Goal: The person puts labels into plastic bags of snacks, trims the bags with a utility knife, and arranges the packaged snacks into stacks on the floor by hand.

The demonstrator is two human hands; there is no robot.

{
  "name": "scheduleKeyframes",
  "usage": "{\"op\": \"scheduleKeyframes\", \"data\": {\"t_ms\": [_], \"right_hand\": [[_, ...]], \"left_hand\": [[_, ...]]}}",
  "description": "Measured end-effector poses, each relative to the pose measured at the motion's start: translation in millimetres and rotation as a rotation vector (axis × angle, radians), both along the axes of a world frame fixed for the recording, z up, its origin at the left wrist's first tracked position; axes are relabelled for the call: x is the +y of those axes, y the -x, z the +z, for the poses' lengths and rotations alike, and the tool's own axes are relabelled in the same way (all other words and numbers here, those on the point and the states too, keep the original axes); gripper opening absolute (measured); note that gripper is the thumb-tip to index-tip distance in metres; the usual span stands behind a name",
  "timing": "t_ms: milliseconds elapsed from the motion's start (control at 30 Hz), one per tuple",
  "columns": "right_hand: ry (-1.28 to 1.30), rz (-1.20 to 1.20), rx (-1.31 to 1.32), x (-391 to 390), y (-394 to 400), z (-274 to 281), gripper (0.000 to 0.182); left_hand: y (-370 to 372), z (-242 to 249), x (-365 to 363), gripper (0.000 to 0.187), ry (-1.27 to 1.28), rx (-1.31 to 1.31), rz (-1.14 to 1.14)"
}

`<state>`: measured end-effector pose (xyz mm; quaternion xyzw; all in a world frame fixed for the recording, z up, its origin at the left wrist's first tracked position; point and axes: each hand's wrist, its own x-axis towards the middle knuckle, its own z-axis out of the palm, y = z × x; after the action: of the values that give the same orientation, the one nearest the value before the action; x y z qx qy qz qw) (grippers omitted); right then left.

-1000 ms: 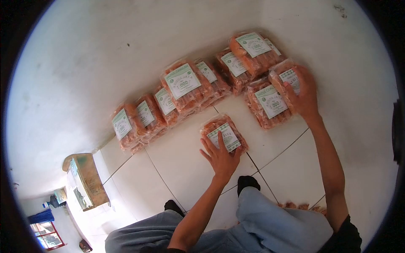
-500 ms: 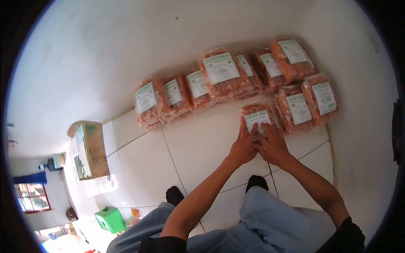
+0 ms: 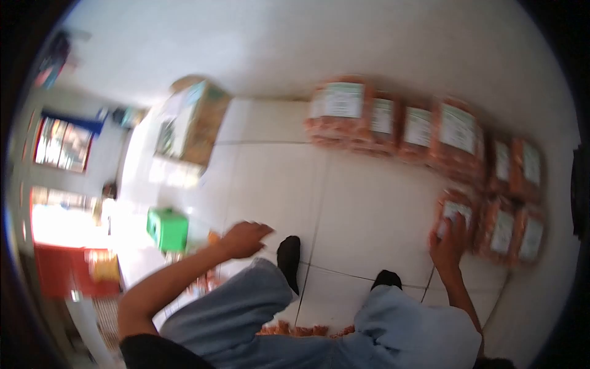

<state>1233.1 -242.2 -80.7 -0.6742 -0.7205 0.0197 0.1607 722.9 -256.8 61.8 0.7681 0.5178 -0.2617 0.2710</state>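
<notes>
My right hand (image 3: 450, 242) rests on a clear plastic pack (image 3: 458, 200) of orange-brown food with a white label, its fingers spread over the lower part. The pack lies flat on the tiles, beside two similar labelled packs (image 3: 501, 230) at its right. My left hand (image 3: 247, 238) is off the packs, held over the floor near my left foot, with its fingers loosely stretched out and nothing seen in them. Behind, along the wall, a row of stacked packs (image 3: 418, 129) stands with labels facing up. Motion blur makes the print unreadable.
A worn cardboard box (image 3: 209, 123) stands by the wall at the left. Nearer me is a green plastic stool (image 3: 168, 229), with more orange packs partly hidden behind my left arm and legs. Other orange packs (image 3: 301, 329) lie below my legs. A red-framed window (image 3: 64, 144) is far left.
My left hand has left the pack and swung to the left. My right hand stays on that pack. The view has turned left, showing more of the room.
</notes>
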Motion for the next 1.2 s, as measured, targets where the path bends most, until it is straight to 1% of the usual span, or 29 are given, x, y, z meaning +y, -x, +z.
{"op": "scheduleKeyframes", "data": {"t_ms": [67,133,167,200,267,300,367,433,467,500,533,567,633,667,700,767,800,833,867,900,933,967,1000,1033,1067,1100,1133,1167,1200], "right_hand": [[0.127,0.068,-0.011,-2.5,1.4,-5.3,0.054],[0.24,0.153,-0.065,0.4,3.7,0.3,0.061],[0.292,0.206,-0.08,2.7,6.4,6.5,0.063],[0.263,0.285,-0.119,2.8,1.3,0.6,0.064],[0.226,0.413,-0.162,3.9,-0.6,-6.6,0.065],[0.231,0.523,-0.172,4.9,-2.3,-4.2,0.065],[0.227,0.67,-0.197,17.1,17.1,9.6,0.064],[0.465,0.861,-0.283,21.1,43.5,38.3,0.06],[0.469,0.978,-0.268,26.6,52.1,43.9,0.054],[0.465,1.017,-0.288,33.3,68.0,50.3,0.054],[0.531,1.132,-0.32,38.6,88.0,55.8,0.05],[0.598,1.242,-0.353,43.4,108.7,61.7,0.047],[0.586,1.346,-0.371,52.4,166.0,68.4,0.047],[0.571,1.422,-0.357,54.1,194.6,62.8,0.048],[0.554,1.498,-0.338,56.4,226.2,56.4,0.049],[0.508,1.567,-0.269,45.9,306.4,52.5,0.046],[0.488,1.603,-0.218,38.3,350.2,45.9,0.045],[0.467,1.622,-0.142,27.6,396.6,42.7,0.044],[0.454,1.633,-0.066,12.2,445.4,43.6,0.043],[0.436,1.629,0.037,-4.7,494.8,42.5,0.042],[0.415,1.622,0.135,-21.3,541.6,40.4,0.042],[0.397,1.615,0.216,-38.1,587.3,29.9,0.042],[0.368,1.593,0.281,-57.9,632.7,25.3,0.046],[0.392,1.541,0.383,-77.6,673.4,15.9,0.055],[0.462,1.501,0.353,-96.3,712.0,19.1,0.066],[0.534,1.461,0.323,-114.3,747.1,22.4,0.078],[0.693,1.397,0.302,-129.0,775.0,25.5,0.091],[0.851,1.33,0.279,-140.2,796.7,25.2,0.104],[0.867,1.338,0.271,-145.5,813.0,12.7,0.104]], "left_hand": [[72.8,30.7,-31.8,0.048,-0.043,0.235,0.198],[138.8,46.8,-63.9,0.047,-0.221,0.368,0.424],[172.2,55.2,-81.2,0.048,-0.257,0.391,0.527],[194.4,63.7,-100.0,0.046,-0.353,0.379,0.597],[225.3,69.4,-143.2,0.041,-0.637,0.253,0.855],[232.6,64.2,-168.8,0.041,-0.636,0.269,0.902],[252.5,46.2,-215.7,0.041,-0.713,0.247,1.19],[285.1,8.2,-279.6,0.043,-0.7,0.235,1.283],[295.6,-13.2,-309.3,0.044,-0.676,0.237,1.411],[301.8,-28.1,-336.5,0.046,-0.655,0.233,1.536],[304.7,-39.5,-358.0,0.049,-0.67,0.298,1.638],[310.6,-48.0,-376.6,0.049,-0.67,0.3,1.672],[329.3,-76.1,-417.3,0.046,-0.694,0.254,1.975],[338.7,-87.7,-435.5,0.056,-0.669,0.202,2.133],[343.8,-90.8,-442.8,0.056,-0.662,0.199,2.158],[353.4,-93.9,-451.7,0.068,-0.611,0.104,2.506],[367.5,-105.2,-468.3,0.085,-0.562,0.168,2.493],[374.8,-120.7,-482.1,0.085,-0.548,0.163,2.514],[374.9,-127.6,-484.9,0.09,-0.456,0.187,2.483],[370.2,-123.9,-479.1,0.095,-0.369,0.211,2.448],[355.3,-120.7,-473.5,0.105,-0.341,0.078,2.49],[343.6,-118.2,-469.5,0.099,-0.316,-0.049,2.506],[342.9,-139.7,-484.5,0.103,-0.295,-0.109,2.441],[345.3,-160.8,-497.2,0.106,-0.281,-0.17,2.371],[342.0,-167.2,-499.0,0.106,-0.265,-0.172,2.38],[336.0,-171.2,-494.4,0.103,-0.459,-0.175,2.365],[332.0,-172.7,-486.6,0.101,-0.652,-0.174,2.337],[330.0,-172.0,-479.0,0.101,-0.636,-0.168,2.354],[328.7,-169.6,-469.5,0.098,-0.606,-0.173,2.352]]}}
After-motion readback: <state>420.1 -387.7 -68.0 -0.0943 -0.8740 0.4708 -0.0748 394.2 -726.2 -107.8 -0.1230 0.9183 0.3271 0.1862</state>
